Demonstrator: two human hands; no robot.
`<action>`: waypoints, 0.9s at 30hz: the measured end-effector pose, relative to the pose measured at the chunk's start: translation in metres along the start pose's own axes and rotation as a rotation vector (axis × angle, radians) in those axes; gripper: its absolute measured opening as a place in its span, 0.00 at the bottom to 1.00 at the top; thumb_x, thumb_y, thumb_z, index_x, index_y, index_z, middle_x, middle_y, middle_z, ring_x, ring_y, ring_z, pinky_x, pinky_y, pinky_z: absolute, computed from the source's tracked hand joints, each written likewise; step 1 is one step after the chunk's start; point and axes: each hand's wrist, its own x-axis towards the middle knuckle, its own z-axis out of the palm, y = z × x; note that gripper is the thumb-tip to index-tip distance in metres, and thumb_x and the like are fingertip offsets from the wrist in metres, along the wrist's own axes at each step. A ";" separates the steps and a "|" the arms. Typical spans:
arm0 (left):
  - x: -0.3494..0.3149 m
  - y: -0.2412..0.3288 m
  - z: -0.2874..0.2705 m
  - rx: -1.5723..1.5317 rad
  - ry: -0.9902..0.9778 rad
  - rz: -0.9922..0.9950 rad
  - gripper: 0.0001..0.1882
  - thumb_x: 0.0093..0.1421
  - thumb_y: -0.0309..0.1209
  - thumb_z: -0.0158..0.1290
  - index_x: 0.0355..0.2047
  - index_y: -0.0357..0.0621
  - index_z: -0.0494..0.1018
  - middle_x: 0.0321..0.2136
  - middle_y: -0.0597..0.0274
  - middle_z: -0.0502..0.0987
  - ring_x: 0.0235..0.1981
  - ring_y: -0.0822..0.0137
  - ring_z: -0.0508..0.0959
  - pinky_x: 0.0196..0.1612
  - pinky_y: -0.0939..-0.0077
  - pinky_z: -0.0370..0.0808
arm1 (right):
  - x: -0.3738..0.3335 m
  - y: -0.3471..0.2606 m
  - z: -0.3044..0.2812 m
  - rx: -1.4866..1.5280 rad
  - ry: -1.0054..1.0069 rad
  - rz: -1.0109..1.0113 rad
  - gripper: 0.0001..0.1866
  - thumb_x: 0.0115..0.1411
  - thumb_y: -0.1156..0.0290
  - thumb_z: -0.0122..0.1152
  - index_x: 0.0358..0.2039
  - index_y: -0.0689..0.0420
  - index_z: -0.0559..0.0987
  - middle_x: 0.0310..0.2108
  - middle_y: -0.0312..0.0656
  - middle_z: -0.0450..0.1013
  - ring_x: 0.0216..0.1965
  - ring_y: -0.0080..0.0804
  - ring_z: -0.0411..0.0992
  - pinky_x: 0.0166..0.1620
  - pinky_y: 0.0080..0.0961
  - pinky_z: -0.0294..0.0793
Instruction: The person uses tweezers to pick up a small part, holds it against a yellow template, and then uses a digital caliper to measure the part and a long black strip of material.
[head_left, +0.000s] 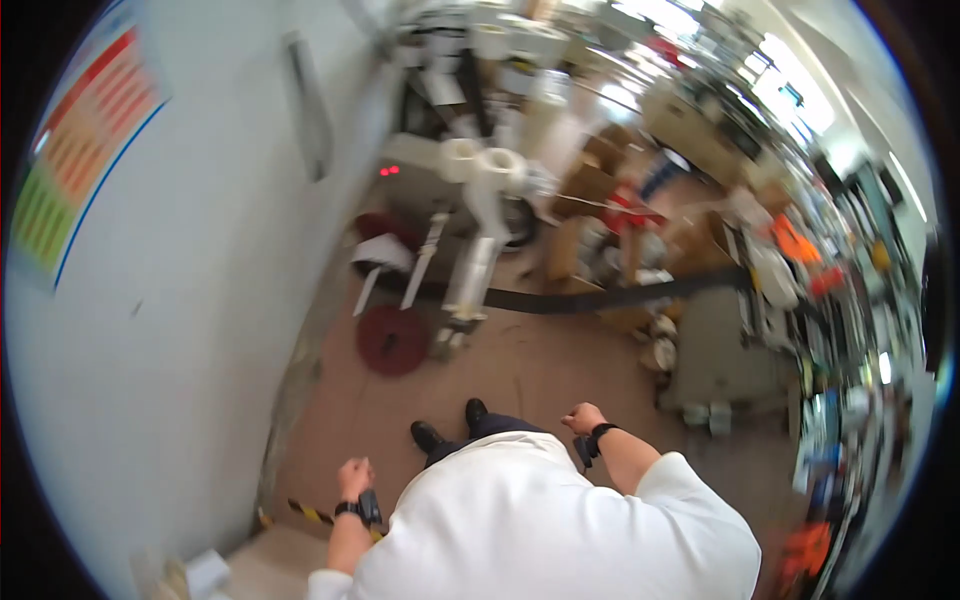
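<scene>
My left hand (355, 478) hangs beside my body at the lower left, near the pale wall. Its fingers are curled in, and nothing shows in them. To the right of my body is my right hand (583, 418), also loosely closed, with no object visible in it. Each wrist wears a dark strap with a small black device. Neither hand touches anything around it. Ahead of my feet, a machine (425, 165) with white rolls (480, 165) on top and red lit digits stands against the wall.
A dark red disc (393, 341) lies low at the machine's base. A black belt (610, 296) spans the way ahead, toward a grey cabinet (725, 365). Cardboard boxes (585, 185) crowd behind it. Blurred, laden shelving lines the right. A coloured chart (90, 150) hangs on the left wall.
</scene>
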 end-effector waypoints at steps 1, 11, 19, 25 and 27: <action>-0.003 -0.006 0.002 0.045 -0.011 -0.046 0.14 0.66 0.34 0.53 0.26 0.38 0.74 0.15 0.60 0.75 0.15 0.70 0.74 0.17 0.72 0.70 | -0.004 -0.001 0.000 -0.010 0.016 0.029 0.22 0.55 0.55 0.65 0.41 0.60 0.84 0.41 0.52 0.80 0.45 0.47 0.78 0.50 0.37 0.76; 0.084 0.025 0.027 0.899 -0.235 0.039 0.16 0.56 0.37 0.61 0.26 0.31 0.79 0.23 0.48 0.81 0.26 0.56 0.82 0.34 0.62 0.77 | -0.121 0.157 0.120 0.377 0.338 0.361 0.22 0.53 0.51 0.65 0.37 0.58 0.85 0.34 0.49 0.81 0.37 0.44 0.79 0.46 0.35 0.78; 0.183 0.160 0.129 0.833 -0.190 0.696 0.16 0.58 0.42 0.58 0.29 0.39 0.80 0.22 0.55 0.81 0.26 0.58 0.82 0.33 0.63 0.78 | -0.190 0.226 0.245 0.573 0.110 0.486 0.19 0.55 0.56 0.66 0.37 0.60 0.84 0.31 0.45 0.81 0.32 0.36 0.79 0.38 0.32 0.79; 0.007 0.154 0.277 0.797 -0.391 0.699 0.15 0.58 0.40 0.58 0.33 0.38 0.81 0.26 0.55 0.82 0.28 0.64 0.82 0.36 0.70 0.78 | -0.206 0.276 0.277 1.298 0.201 0.549 0.13 0.59 0.64 0.65 0.31 0.63 0.81 0.24 0.38 0.76 0.25 0.24 0.75 0.26 0.24 0.75; -0.041 0.144 0.293 0.979 -0.481 0.709 0.17 0.57 0.42 0.58 0.33 0.39 0.81 0.28 0.51 0.82 0.33 0.59 0.83 0.40 0.67 0.78 | -0.226 0.272 0.291 1.329 0.230 0.561 0.12 0.59 0.65 0.65 0.31 0.63 0.81 0.23 0.38 0.76 0.23 0.24 0.74 0.26 0.24 0.75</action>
